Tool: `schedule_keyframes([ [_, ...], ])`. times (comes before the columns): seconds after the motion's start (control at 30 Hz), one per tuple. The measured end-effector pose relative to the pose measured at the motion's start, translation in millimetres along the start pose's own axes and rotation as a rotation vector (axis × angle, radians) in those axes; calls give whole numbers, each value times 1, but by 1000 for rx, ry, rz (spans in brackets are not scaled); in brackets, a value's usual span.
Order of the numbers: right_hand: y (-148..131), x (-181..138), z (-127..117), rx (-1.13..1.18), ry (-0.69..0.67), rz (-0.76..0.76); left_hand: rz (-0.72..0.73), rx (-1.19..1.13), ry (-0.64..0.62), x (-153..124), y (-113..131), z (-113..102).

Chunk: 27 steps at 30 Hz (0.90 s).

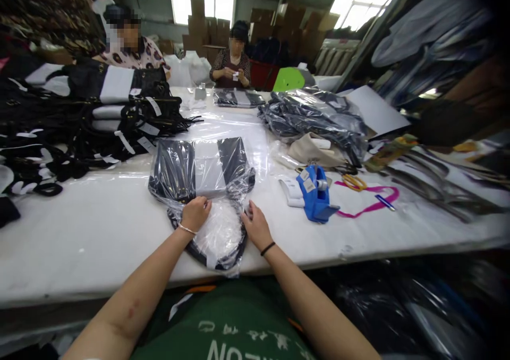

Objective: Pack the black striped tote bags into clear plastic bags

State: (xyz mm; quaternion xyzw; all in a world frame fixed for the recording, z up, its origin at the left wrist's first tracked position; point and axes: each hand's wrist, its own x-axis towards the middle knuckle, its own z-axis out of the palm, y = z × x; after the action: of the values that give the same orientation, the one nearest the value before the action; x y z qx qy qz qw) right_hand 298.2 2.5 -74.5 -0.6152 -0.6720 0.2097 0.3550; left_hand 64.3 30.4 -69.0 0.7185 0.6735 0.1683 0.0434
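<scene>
In front of me on the table lies a black handbag (233, 160) inside a clear plastic bag (223, 227), with a white paper band (209, 168) round its middle. Its dark strap loops toward me around a pale, crinkled area. My left hand (196, 215) is on the plastic just below the band, its fingers curled and closed on the film. On the other side, my right hand (257, 224) pinches the plastic at the right edge of the strap loop. Parts of the fingertips are hidden on both hands.
Black bags with white tags (119, 110) are heaped on the left. Plastic-wrapped bags (314, 115) are piled at the back right. Nearer right are a blue tape dispenser (316, 195), yellow-handled scissors (354, 182), a pink strap (392, 194) and a pen (384, 202). Co-workers are across the table.
</scene>
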Motion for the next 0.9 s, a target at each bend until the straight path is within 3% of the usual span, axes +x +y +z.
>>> schedule_keyframes([
  [0.1,-5,-4,-6,128,-121,255,20,-2,-6,2,-2,-1],
  [0.17,-20,-11,-1,137,-229,279,37,-2,-47,4,-10,-6],
  [0.27,-55,-38,16,198,-398,171,99,-11,-162,3,-41,-25],
  [0.3,-68,-50,23,275,-525,129,131,-15,-219,0,-58,-35],
  [0.4,-99,-81,36,644,-1089,-32,198,-13,-386,-13,-114,-77],
  [0.43,-104,-85,34,754,-1195,-101,191,-13,-399,-19,-130,-93],
  [0.47,-105,-85,30,840,-1194,-154,171,-18,-370,-24,-142,-108],
  [0.5,-101,-80,24,906,-1089,-172,145,-25,-306,-29,-147,-122],
  [0.57,-79,-61,7,994,-688,-78,107,-51,-110,-35,-135,-137],
  [0.63,-45,-37,-9,1017,-241,106,144,-89,41,-36,-96,-133],
  [0.7,-9,-18,-19,991,113,269,250,-132,63,-29,-36,-111],
  [0.77,18,-7,-22,991,280,348,347,-124,53,-13,30,-79],
  [0.83,32,-6,-20,982,293,334,388,9,51,9,87,-46],
  [0.9,35,-9,-16,908,280,263,341,143,-6,32,125,-20],
])
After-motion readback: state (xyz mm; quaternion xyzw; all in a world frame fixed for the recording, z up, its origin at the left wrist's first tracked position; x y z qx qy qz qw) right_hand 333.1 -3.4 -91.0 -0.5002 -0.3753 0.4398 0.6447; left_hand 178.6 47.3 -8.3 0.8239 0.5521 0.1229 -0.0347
